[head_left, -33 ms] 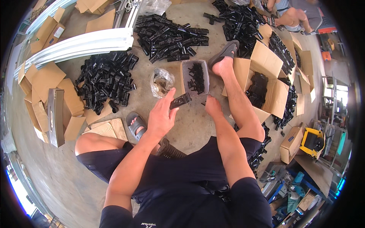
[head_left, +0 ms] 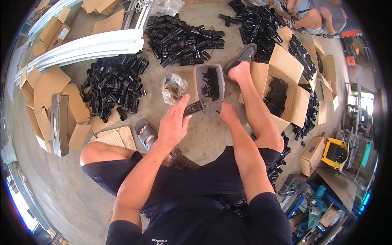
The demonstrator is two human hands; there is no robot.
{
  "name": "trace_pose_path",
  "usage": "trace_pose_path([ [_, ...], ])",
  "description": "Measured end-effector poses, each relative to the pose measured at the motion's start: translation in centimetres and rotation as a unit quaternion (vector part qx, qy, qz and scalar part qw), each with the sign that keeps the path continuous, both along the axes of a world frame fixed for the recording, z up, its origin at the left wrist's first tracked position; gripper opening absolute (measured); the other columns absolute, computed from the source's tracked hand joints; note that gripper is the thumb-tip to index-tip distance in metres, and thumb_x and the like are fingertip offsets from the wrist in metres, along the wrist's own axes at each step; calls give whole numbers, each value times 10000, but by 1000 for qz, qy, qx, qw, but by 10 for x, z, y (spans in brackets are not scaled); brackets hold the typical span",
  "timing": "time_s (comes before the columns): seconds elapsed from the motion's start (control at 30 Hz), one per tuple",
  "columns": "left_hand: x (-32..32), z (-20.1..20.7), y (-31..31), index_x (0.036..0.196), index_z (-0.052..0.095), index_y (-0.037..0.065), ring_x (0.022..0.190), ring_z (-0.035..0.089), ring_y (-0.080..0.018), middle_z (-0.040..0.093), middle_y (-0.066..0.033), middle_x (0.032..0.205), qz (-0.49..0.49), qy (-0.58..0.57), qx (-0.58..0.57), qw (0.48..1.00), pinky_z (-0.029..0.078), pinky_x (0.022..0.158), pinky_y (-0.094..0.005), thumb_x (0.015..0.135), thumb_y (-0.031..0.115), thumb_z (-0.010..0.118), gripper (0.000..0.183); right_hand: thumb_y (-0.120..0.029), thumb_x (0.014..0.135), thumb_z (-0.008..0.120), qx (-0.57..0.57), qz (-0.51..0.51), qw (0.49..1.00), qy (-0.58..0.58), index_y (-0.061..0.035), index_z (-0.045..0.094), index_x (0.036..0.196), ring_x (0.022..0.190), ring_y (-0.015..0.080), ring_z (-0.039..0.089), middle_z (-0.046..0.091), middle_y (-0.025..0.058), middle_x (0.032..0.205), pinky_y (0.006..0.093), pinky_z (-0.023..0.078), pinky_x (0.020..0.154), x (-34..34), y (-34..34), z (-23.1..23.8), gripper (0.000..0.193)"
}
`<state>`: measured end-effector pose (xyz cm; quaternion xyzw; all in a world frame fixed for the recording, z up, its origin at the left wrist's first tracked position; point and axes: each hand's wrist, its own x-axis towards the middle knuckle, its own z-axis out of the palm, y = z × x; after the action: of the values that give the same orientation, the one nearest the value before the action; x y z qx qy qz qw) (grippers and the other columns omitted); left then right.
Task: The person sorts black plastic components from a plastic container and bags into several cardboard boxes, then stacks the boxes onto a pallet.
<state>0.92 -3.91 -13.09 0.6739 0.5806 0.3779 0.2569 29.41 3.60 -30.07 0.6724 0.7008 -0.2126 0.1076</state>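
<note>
My left hand [head_left: 173, 121] grips one end of a black plastic fitting [head_left: 194, 108], thumb below and fingers above, so that its other end sticks out to the right. To the right of that, my right hand [head_left: 229, 114] is closed in a pinch. A small dark piece [head_left: 219, 110] pokes out at its fingertips, too small to make out its kind. Just beyond both hands stands a grey bin [head_left: 197, 81] with many small black pieces [head_left: 210, 83] in it. A clear plastic bag [head_left: 174, 87] with brownish contents lies left of the bin, near my left fingertips.
Heaps of black fittings lie at left [head_left: 114, 83], far middle [head_left: 179, 41] and far right. An open cardboard box [head_left: 295, 100] holds more beyond my right leg. White metal rails [head_left: 98, 45] cross the far left, near cardboard boxes [head_left: 79, 106]. Another person [head_left: 312, 20] sits far right.
</note>
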Motion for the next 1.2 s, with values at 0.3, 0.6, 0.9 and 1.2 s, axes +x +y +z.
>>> trace_pose_path([
  [0.3, 2, 8, -8, 1553, 395, 85, 1061, 643, -356, 662, -146, 1192, -63, 90, 15, 994, 561, 842, -441, 859, 17, 723, 770, -23, 903, 661, 181, -11, 911, 371, -1, 694, 1030, 845, 330, 718, 719, 181, 941, 407, 571, 753, -58, 0, 214, 134],
  [0.6, 10, 7, -14, 1570, 364, 104, 1042, 647, -349, 656, -130, 1161, -80, 139, 18, 987, 578, 799, -443, 840, 11, 726, 820, 23, 867, 692, 207, 106, 873, 429, 14, 676, 953, 818, 371, 670, 678, 157, 880, 438, 541, 711, -86, -51, 200, 88],
  [0.9, 10, 7, -19, 1558, 375, 106, 1057, 650, -347, 653, -129, 1178, -95, 126, 8, 988, 581, 795, -448, 808, -19, 708, 830, 24, 839, 676, 250, 195, 887, 336, 15, 674, 956, 860, 358, 652, 631, 147, 883, 454, 550, 744, -93, -56, 183, 117],
  [1.2, 14, -3, -20, 1529, 400, 103, 1088, 642, -336, 652, -109, 1140, -105, 144, -13, 984, 596, 772, -418, 827, -1, 656, 754, -12, 829, 672, 270, 195, 913, 237, 3, 667, 964, 894, 347, 653, 611, 137, 884, 450, 563, 747, -98, -66, 166, 136],
])
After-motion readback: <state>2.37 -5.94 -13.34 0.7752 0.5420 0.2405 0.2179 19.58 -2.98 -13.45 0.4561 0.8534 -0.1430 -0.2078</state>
